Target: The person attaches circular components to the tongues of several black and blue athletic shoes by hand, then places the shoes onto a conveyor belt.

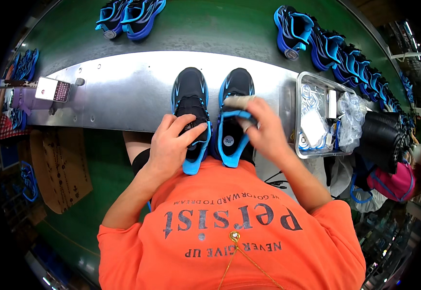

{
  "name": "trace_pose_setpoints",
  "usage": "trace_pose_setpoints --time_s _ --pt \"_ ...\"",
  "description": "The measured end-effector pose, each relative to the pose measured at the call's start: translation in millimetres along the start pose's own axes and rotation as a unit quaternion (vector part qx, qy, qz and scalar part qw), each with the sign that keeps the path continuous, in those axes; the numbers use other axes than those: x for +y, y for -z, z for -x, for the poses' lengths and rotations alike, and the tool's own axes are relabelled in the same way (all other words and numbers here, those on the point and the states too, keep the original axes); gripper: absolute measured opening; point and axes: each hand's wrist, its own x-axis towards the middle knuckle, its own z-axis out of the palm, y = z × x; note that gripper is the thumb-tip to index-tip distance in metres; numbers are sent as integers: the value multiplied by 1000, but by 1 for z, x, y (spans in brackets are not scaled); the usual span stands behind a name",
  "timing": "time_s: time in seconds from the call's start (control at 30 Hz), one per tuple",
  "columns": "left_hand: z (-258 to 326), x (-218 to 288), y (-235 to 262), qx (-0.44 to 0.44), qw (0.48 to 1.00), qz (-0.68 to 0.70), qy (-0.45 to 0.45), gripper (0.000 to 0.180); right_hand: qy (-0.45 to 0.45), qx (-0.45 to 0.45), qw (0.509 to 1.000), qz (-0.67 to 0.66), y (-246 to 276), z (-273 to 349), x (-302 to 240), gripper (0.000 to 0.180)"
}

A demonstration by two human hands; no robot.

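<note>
Two black running shoes with bright blue linings stand side by side on the metal ledge, toes pointing away from me. My left hand (169, 145) is on the left shoe (189, 92), its thumb and fingers closed about the tongue at the opening. At the right shoe (237, 82), my right hand (263, 125) has the blue-edged tongue between thumb and fingers. Beige coverings wrap some right fingertips, slightly blurred. A round white label shows on that shoe's insole. The left shoe's inside is partly hidden by my fingers.
A clear tray (300, 116) of round stickers and plastic bags sits to the right on the metal ledge (123, 92). Beyond runs a green conveyor belt (210, 29) carrying a pair of shoes (130, 17) and a row of shoes (336, 50). A cardboard piece (63, 169) is lower left.
</note>
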Motion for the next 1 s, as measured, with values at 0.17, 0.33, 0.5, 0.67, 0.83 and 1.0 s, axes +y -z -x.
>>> trace_pose_setpoints --time_s 0.17,0.33,0.5,0.67,0.83,1.0 --pt "4 3 -11 15 997 -73 -25 39 128 -35 988 85 -16 25 -1 56" --pt "0 6 -18 59 995 -76 -4 44 31 -27 998 52 -6 5 -11 63" --pt "0 7 -21 67 996 -49 12 50 -5 20 1000 16 -14 -5 -4 47" --pt "-2 18 2 -65 995 -26 73 53 -9 28 999 -18 -17 -11 1 39" --pt "-9 36 -26 -10 988 -76 134 59 37 52 998 18 -40 11 -22 57" --pt "-8 31 -34 40 987 -85 130 52 84 -18 991 100 -17 32 5 50"
